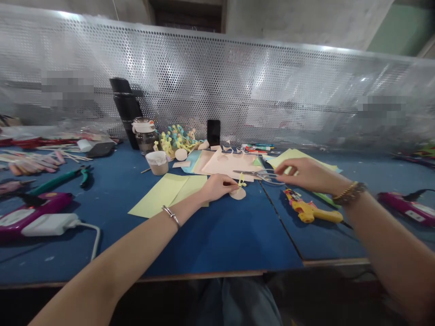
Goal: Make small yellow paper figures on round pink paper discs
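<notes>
My left hand (219, 187) is closed in a pinch at the edge of a pale round paper disc (238, 194). A small yellow-green paper cutout (242, 180) stands up from that disc, right beside my fingertips. To the right, my right hand (299, 173) has its fingers curled at the clear handles of a pair of scissors (253, 173). The scissors' blades point left across pale pink paper (217, 163). Under and beside my left wrist lie light yellow-green paper sheets (159, 194).
A yellow glue gun (311, 213) lies below my right hand. Behind the papers are a white cup (158, 163), colourful paper flowers (180, 138), a jar (145, 136), a black bottle (125, 108) and a phone (214, 132). Green pliers (59, 180) and a purple power strip (44, 210) lie left.
</notes>
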A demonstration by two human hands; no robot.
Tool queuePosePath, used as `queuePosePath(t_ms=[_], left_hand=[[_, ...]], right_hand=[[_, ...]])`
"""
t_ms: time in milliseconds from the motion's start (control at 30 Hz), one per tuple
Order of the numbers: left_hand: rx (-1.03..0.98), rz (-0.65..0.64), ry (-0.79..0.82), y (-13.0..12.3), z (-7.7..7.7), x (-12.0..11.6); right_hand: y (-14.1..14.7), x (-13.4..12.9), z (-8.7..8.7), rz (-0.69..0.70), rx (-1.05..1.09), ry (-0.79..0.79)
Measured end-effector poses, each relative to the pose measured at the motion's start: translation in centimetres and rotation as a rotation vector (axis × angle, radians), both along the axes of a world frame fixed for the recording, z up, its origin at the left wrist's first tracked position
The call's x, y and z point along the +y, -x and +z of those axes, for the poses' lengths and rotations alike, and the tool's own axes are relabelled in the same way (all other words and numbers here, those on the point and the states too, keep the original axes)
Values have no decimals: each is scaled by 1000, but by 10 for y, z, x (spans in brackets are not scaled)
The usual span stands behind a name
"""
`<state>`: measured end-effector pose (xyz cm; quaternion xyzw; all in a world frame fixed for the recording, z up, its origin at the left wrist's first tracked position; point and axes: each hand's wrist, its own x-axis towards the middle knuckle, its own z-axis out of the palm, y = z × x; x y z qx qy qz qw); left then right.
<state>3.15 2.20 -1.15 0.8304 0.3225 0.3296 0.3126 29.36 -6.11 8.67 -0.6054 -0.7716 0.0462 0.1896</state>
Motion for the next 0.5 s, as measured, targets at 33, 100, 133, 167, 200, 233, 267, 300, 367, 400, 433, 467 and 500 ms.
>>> queuePosePath(t_ms=[33, 100, 133, 167, 200, 233, 267, 300, 367, 400, 433, 467, 500], left_hand=[[2, 2, -1, 0, 0, 0], [3, 11, 1, -1, 1, -2], [4, 16, 2, -2, 2, -2], [5, 20, 2, -2, 3, -3], [7, 24, 1, -2, 3, -3], [14, 21, -1, -2, 4, -3], [20, 16, -7, -2, 4, -3], [25, 9, -16, -1, 3, -3], [28, -12, -37, -1, 2, -1], [25, -19, -44, -1, 1, 0], [19, -20, -43, 0, 0, 1], [12, -18, -38, 0, -1, 2], [8, -16, -30, 0, -2, 3]], right_hand=[[16, 6, -2, 24, 68, -60], [46, 19, -10, 85, 239, -134], [59, 25, -15, 114, 319, -138], [69, 30, -21, 149, 391, -141], [77, 35, -26, 196, 454, -132], [82, 39, -32, 229, 517, -136], [84, 42, -38, 240, 572, -151], [85, 44, -43, 239, 616, -164], [82, 46, -54, 227, 678, -172], [80, 46, -59, 227, 690, -165], [78, 46, -63, 228, 694, -158], [77, 46, -66, 230, 694, -154], [75, 45, -67, 230, 692, -160]])
